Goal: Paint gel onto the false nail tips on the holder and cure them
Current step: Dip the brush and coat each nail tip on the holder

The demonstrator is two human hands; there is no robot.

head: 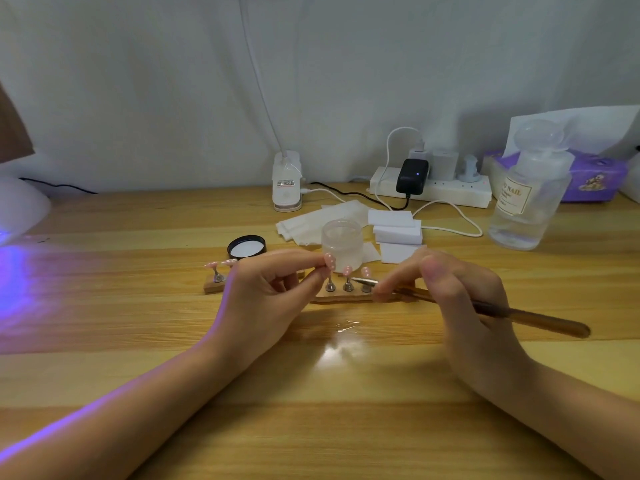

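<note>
- Head view: the left hand [273,292] pinches a pink false nail tip [330,261] between thumb and forefinger, keeping it on its small metal stand [330,285] at the left end of a row of three.
- Two more pink tips [347,270] sit on their own stands just to the right of it, all on a wooden holder strip [341,298] lying on the wooden table [138,306].
- The right hand [446,289] grips a brown-handled gel brush [530,317], fingers curled round the shaft; the metal ferrule [363,281] points left and reaches the middle stand. Whether the bristles touch a tip cannot be told.
- A second, shorter wooden holder block [213,287] lies just left of the left hand and carries two more pink tips [221,263], lying nearly flat.
- Behind the hands stands an open frosted gel jar [341,244], with its black lid [246,247] lying upside down to the left.
- White wipes [304,226] and white sponge blocks [396,226] lie behind and to the right of the jar.
- At far left a white curing lamp [20,206] throws violet light on the tabletop and on the left forearm.
- Along the wall: a clip lamp base [285,183], a white power strip [440,188] with a black adapter [412,176], a clear pump bottle [528,195] and a purple tissue box [595,178].
</note>
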